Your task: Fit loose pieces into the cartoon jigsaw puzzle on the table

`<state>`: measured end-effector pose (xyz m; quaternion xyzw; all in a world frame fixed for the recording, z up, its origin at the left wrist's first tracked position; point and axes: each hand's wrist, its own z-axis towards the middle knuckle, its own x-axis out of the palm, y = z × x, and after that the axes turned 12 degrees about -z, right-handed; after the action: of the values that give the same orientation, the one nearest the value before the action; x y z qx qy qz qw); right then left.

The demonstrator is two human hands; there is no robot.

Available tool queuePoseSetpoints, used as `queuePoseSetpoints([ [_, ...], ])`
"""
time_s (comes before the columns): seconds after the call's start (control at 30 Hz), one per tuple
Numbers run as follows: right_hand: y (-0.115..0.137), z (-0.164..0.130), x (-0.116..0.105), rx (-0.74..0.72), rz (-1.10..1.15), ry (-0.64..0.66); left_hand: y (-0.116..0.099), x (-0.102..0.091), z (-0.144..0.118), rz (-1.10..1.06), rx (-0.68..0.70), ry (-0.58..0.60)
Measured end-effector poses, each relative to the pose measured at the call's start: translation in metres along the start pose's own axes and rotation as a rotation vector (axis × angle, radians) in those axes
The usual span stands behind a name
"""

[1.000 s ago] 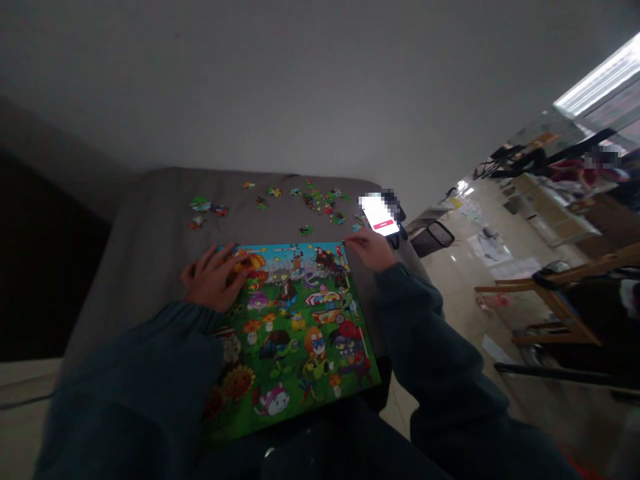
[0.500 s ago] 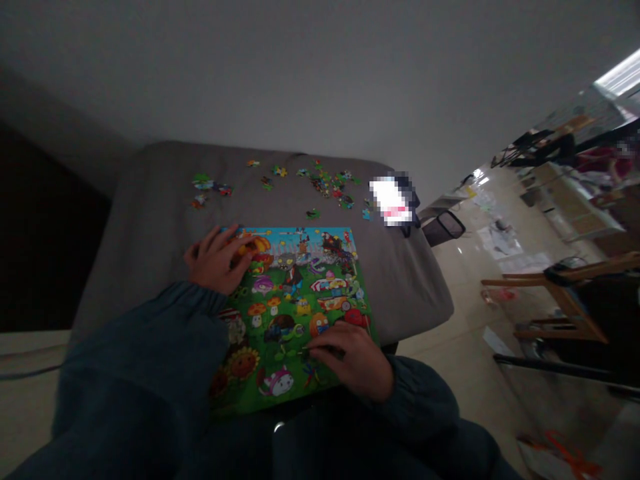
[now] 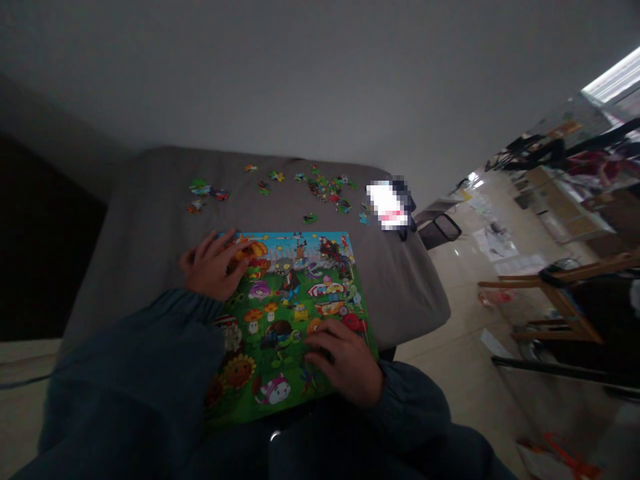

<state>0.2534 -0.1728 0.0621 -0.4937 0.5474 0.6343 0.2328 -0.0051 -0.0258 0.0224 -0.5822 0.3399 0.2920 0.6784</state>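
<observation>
A colourful cartoon puzzle board (image 3: 320, 267), green with a blue strip along its far edge, lies on the grey cloth-covered table. My left hand (image 3: 214, 268) rests across the board's far left corner, fingers spread, covering part of the picture. Low on the right side of the board is my right hand (image 3: 344, 359); its thumb and fingers are apart over the picture, and I make out nothing between them. Beyond the board lie loose jigsaw pieces (image 3: 327, 190), heaped in the middle, with a smaller group of pieces (image 3: 200, 189) to the left.
A pixelated bright white object with a dark part (image 3: 389, 203) sits at the table's right end. One loose piece (image 3: 310, 218) lies just past the board's far edge. A wall (image 3: 280, 80) rises behind the grey table (image 3: 410, 287). Wooden-framed furniture (image 3: 565, 300) stands on the floor at right.
My right thumb and fingers, pinched on a small thing over the board before, have come apart. My left hand stays on the far left corner. The whole view has shifted slightly.
</observation>
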Motion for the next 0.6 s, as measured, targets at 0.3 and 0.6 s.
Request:
queuePoseSetpoints([
  [0.3, -0.070, 0.038, -0.105, 0.144, -0.105, -0.326, 0.013, 0.007, 0.004, 0.068, 0.072, -0.064],
  [0.6, -0.158, 0.166, -0.094, 0.333, -0.279, -0.373, 0.010, 0.002, 0.003, 0.047, 0.039, -0.020],
])
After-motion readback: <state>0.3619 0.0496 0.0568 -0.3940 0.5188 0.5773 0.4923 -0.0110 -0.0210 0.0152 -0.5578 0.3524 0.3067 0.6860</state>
